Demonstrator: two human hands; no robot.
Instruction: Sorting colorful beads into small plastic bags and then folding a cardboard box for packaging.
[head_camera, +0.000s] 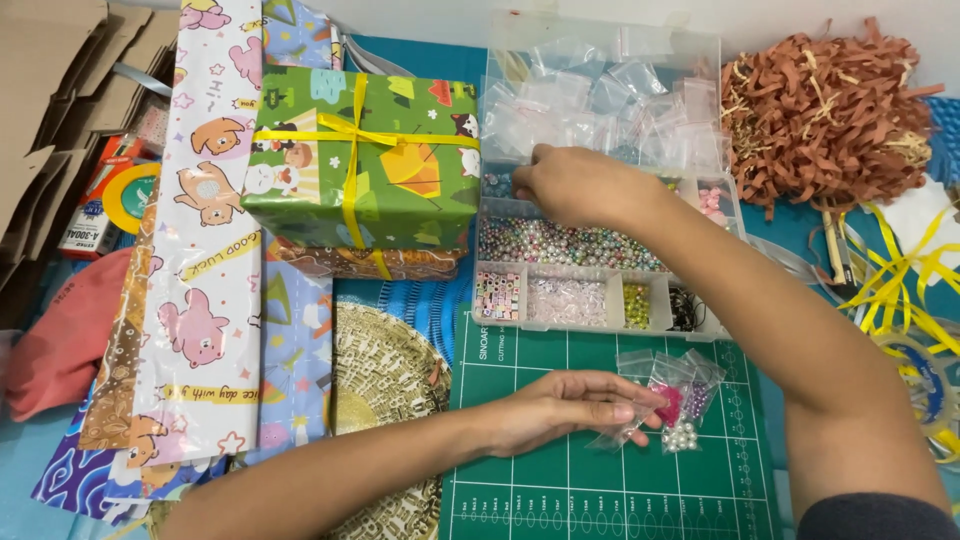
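Observation:
My left hand (565, 402) rests on the green cutting mat (600, 490) with its fingertips pinching small clear zip bags of beads (672, 402), pink, purple and pearl white. My right hand (570, 185) reaches into the clear plastic bead organizer box (600, 300), fingers curled down in a back compartment beside pastel pearl beads (560, 243); what the fingers hold is hidden. The raised lid (605, 85) of the box is full of empty clear zip bags.
A green-wrapped gift box (365, 160) with yellow ribbon sits on another wrapped box left of the organizer. Sheets of cartoon wrapping paper (205, 260) lie at the left, brown shredded paper (825, 110) at the right, yellow ribbon (900, 275) and tape rolls (925, 385) near the right edge.

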